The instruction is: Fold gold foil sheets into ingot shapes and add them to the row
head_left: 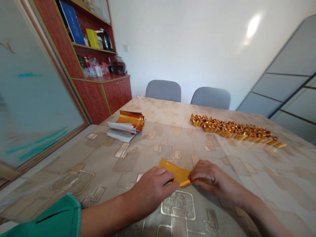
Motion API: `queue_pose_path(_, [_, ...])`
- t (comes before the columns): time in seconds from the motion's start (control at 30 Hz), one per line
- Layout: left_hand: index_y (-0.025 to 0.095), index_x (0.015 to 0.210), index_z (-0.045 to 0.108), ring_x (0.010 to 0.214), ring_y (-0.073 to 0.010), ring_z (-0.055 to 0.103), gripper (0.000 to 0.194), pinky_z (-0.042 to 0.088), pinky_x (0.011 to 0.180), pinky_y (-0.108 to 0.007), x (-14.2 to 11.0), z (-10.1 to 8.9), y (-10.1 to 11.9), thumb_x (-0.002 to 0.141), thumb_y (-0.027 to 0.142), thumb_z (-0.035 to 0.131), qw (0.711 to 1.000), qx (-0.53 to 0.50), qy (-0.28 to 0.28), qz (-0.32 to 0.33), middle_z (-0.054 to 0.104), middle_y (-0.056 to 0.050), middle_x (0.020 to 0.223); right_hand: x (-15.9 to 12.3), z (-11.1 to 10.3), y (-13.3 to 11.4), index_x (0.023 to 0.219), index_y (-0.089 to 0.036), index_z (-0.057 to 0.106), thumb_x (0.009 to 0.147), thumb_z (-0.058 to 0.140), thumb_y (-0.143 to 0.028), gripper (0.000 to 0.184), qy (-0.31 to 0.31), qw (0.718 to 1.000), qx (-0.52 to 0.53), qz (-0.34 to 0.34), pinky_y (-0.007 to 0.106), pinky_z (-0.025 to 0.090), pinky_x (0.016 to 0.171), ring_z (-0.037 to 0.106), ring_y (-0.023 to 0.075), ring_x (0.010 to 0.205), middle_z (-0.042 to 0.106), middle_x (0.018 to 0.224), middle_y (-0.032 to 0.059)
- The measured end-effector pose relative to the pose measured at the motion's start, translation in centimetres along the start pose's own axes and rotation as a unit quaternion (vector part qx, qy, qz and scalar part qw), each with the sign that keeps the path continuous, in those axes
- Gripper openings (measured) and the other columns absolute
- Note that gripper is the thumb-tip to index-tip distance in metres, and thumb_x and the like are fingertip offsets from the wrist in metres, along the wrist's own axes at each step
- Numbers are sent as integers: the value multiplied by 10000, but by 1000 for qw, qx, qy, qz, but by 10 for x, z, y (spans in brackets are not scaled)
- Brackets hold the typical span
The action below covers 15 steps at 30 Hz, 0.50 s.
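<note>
A folded sheet of gold foil paper [175, 172] lies on the table between my hands, its surface bright orange-gold. My left hand [153, 191] presses and grips its lower left side, with the fingertips partly hiding that edge. My right hand [208, 176] pinches the sheet's right end, and the fingers cover that corner. Farther off, a curled stack of gold foil sheets [130, 119] rests on loose white paper sheets [120, 131]. A long band of folded gold foil ingots [234, 129] lies across the table's far right side.
The table has a beige patterned glossy cover [158, 113]. Two grey chairs [163, 91] stand beyond its far edge. A red-brown wooden cabinet [116, 93] with shelves of bottles and books stands at back left. Glass panels flank both sides.
</note>
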State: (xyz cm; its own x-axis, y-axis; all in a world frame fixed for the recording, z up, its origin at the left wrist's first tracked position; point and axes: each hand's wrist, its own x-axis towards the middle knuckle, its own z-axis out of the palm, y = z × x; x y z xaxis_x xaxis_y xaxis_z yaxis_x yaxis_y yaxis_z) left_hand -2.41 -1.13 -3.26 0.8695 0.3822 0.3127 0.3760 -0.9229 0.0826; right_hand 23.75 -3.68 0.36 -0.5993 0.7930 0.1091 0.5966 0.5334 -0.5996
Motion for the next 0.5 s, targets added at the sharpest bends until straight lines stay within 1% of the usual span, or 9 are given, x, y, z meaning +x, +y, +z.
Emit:
queue_pose_path(0.07, [209,1155,601,861,-205,570,218,452,740,-336,1,-3,-1,1008,247,444,1000,-23,3,-11,651,-44,954,-2,1,7,913,-230,687,895,568,-125,160,30,999,10,20,305,482,776,642,160,841,711,889,14])
queue_pose_path(0.13, [207,1122,613,879,-207,570,200,454,770,-341,2,-6,-2,991,230,463,999,-48,7,-25,654,-47,961,-2,1,15,894,-221,671,866,569,-109,154,50,998,36,31,295,493,745,647,157,798,699,860,13])
queue_pose_path(0.2, [201,1083,625,901,-207,573,183,456,799,-345,2,-7,-5,974,205,478,997,-68,14,-32,661,-51,977,-2,1,24,883,-219,658,849,556,-87,171,57,997,51,21,300,498,743,645,159,787,694,854,14])
queue_pose_path(0.3, [186,1001,644,870,-200,580,188,460,791,-340,1,-6,-9,975,183,458,996,-78,27,-37,674,-48,938,-1,-2,31,866,-223,639,793,528,-16,246,70,997,17,-5,339,485,809,630,175,862,693,901,18])
queue_pose_path(0.4, [180,934,653,828,-193,577,207,457,754,-324,1,-3,-10,978,177,451,996,-75,31,-39,678,-46,910,-2,-4,20,879,-225,619,704,495,55,353,63,997,-44,-1,370,451,869,595,188,925,680,941,14])
queue_pose_path(0.47, [180,914,657,820,-191,570,203,453,742,-314,1,-2,-10,969,168,461,996,-80,28,-37,674,-45,907,-2,0,2,984,-224,613,657,482,74,461,43,995,-84,27,396,421,906,563,207,985,660,1010,26])
queue_pose_path(0.5, [181,908,658,820,-191,567,199,451,740,-311,1,-2,-9,966,167,468,995,-86,27,-37,671,-44,904,-2,4,-10,1021,-221,606,650,488,71,486,36,994,-98,40,411,406,926,545,219,1017,641,1053,37])
